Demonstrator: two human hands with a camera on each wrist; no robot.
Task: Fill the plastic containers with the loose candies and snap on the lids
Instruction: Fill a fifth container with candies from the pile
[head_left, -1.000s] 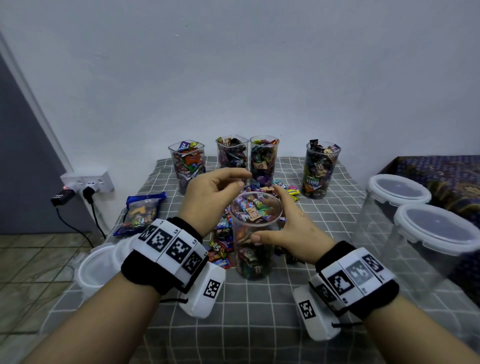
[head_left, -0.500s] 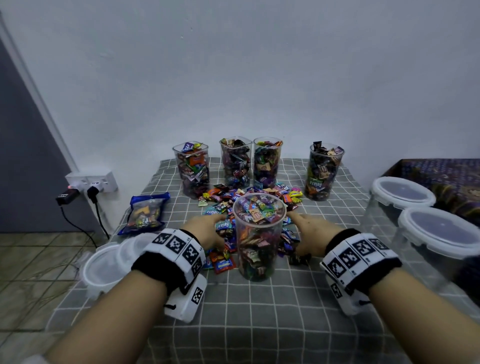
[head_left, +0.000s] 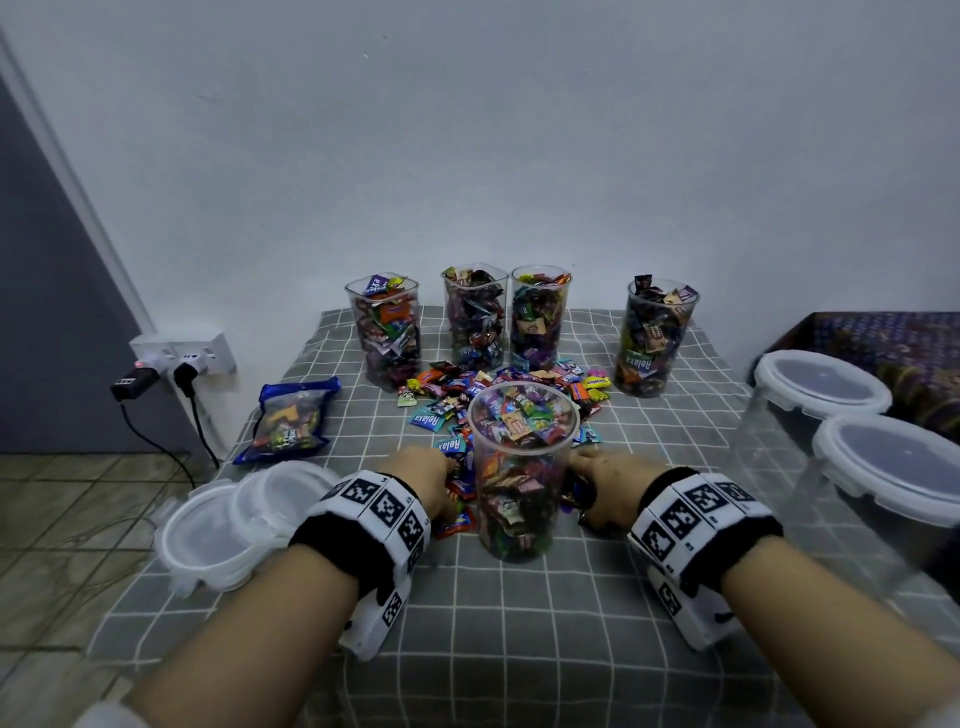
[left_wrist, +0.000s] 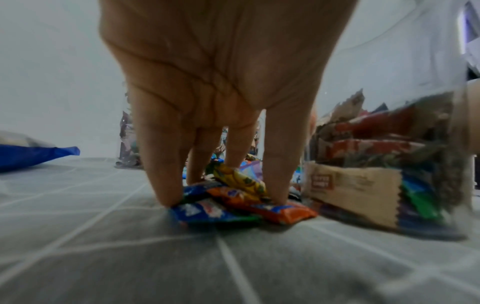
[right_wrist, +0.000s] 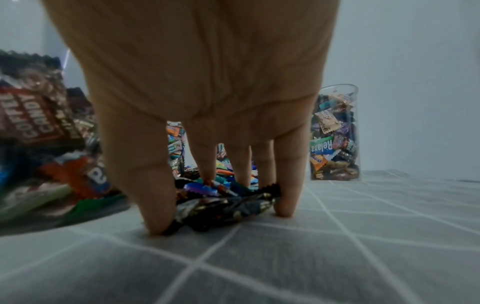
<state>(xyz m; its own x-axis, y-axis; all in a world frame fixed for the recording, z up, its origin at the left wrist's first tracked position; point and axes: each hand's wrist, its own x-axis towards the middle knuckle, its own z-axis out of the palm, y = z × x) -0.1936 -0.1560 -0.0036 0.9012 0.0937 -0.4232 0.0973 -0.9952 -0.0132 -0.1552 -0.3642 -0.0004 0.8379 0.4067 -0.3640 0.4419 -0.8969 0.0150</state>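
A clear round container (head_left: 521, 483), packed with wrapped candies almost to its open rim, stands mid-table. Behind and around it lies a pile of loose candies (head_left: 485, 392). My left hand (head_left: 428, 480) is down on the cloth just left of the container; in the left wrist view the left hand (left_wrist: 221, 198) closes fingers and thumb round a few blue, orange and yellow candies (left_wrist: 270, 211). My right hand (head_left: 595, 486) is down on the container's right, and the right wrist view shows the right hand (right_wrist: 215, 208) pinching dark-wrapped candies (right_wrist: 228, 206). The container (left_wrist: 389, 174) has no lid.
Several full, lidless containers (head_left: 657, 338) line the back of the checked tablecloth (head_left: 519, 623). Loose white lids (head_left: 234, 525) are stacked at the left edge beside a blue candy bag (head_left: 288, 421). Two large lidded tubs (head_left: 893, 467) stand at the right.
A second ago my left hand was above the rim and my right hand held the container's side. Both have dropped to the cloth and closed on loose candies either side of it.
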